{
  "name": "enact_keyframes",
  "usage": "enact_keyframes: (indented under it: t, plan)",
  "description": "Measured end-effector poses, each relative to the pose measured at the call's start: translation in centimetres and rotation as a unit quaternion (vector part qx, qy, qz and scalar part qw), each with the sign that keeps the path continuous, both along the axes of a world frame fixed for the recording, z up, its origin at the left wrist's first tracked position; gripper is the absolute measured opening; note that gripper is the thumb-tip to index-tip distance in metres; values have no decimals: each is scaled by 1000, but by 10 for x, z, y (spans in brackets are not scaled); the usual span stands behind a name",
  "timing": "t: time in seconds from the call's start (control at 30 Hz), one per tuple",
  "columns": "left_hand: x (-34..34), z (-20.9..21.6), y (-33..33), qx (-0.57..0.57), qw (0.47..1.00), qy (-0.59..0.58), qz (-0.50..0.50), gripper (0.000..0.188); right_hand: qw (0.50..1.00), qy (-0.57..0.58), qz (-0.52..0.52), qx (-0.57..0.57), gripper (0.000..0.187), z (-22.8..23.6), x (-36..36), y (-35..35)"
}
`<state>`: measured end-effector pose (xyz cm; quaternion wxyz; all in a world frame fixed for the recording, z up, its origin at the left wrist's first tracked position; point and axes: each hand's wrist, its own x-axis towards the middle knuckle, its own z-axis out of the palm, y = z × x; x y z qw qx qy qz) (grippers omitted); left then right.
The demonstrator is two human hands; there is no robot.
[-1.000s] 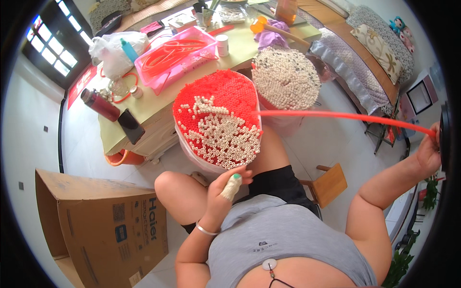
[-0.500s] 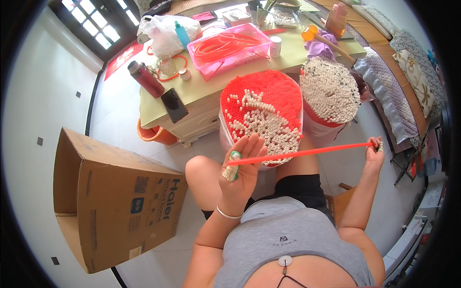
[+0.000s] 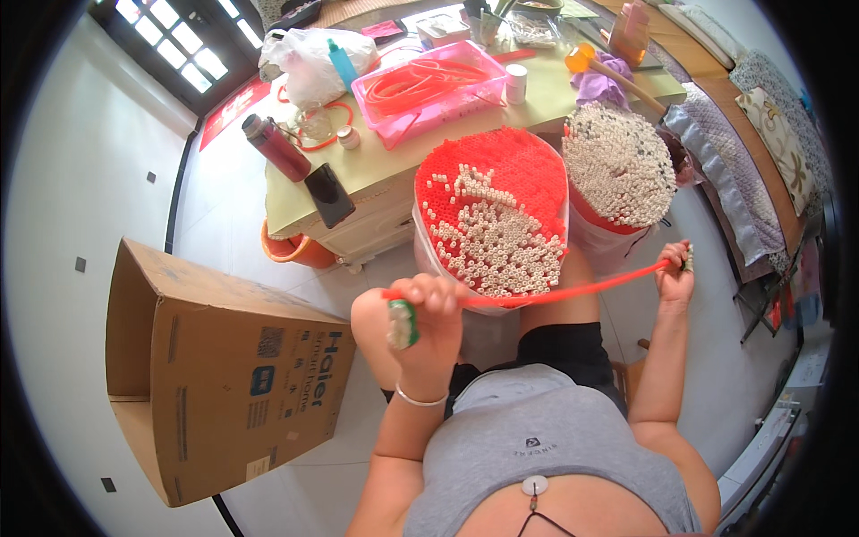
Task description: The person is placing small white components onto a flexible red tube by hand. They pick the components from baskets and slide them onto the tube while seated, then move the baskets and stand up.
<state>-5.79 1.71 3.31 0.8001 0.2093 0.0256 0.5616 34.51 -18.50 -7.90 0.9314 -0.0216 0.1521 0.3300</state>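
A red, flexible tube [image 3: 573,292] stretches in a shallow sag between my two hands, in front of the tub. My left hand [image 3: 428,322] has its fingers curled over one end, and a short stub of tube sticks out past them. A white and green wrap [image 3: 402,324] covers its thumb. My right hand [image 3: 676,276], farther right and a little higher, grips the other end in its closed fingers; something pale and green shows on one of them. Just beyond the tube stands a tub of upright red tubes [image 3: 501,166], many with white ends [image 3: 506,251].
A second tub of white-ended tubes [image 3: 617,166] stands to the right. On the table [image 3: 371,179] are a pink basket [image 3: 465,106] of coiled red tubing, a phone [image 3: 329,197], a flask [image 3: 273,148] and a mallet [image 3: 617,76]. An open cardboard box [image 3: 242,385] stands at left.
My left hand was open with the tube lying across its palm; its fingers have closed over it. My right hand has moved slightly left and up. The tube went from straight to sagging.
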Motion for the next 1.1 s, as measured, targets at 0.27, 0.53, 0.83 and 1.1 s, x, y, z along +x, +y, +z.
enact_keyframes:
  t: [0.27,0.53,0.83,1.1]
  plan:
    - [-63,35,9,335,856,185,-347,34,721,-651,235,24,26,132,-119,25]
    - [-55,11,-43,395,742,479,-252,14,264,-880,389,-74,19,136,-211,43]
    - [-54,1,-61,412,692,563,-187,13,174,-914,336,-144,18,120,-235,43]
    - [-56,-11,-68,443,666,575,-171,23,167,-918,332,-140,22,113,-239,43]
